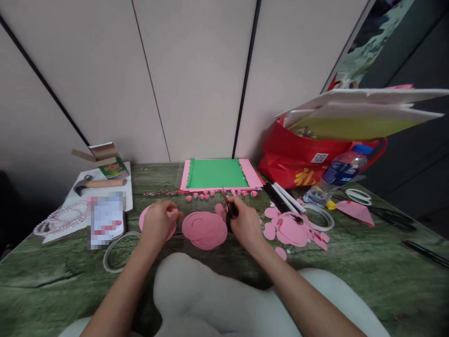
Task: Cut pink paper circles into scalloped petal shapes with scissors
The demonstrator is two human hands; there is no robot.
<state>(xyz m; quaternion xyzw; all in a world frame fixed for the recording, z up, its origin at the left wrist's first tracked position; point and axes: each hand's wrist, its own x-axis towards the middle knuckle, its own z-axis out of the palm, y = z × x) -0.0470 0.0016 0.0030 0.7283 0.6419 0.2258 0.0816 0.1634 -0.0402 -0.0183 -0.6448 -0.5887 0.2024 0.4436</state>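
Note:
My left hand is closed, thumb and fingers pinched at a pink paper circle that lies mostly beneath it. My right hand is wrapped round a pair of scissors, blades pointing up and away from me. Between the hands lies a loose pile of pink paper circles. Right of my right hand, pink paper scraps and small discs are heaped together. Behind the hands, small rolled pink paper pieces form a row in front of a green sheet with pink side borders.
To the left are a hammer, a small box, bead strings, a phone and a tape roll. To the right stand a red bag and a water bottle, near another tape roll.

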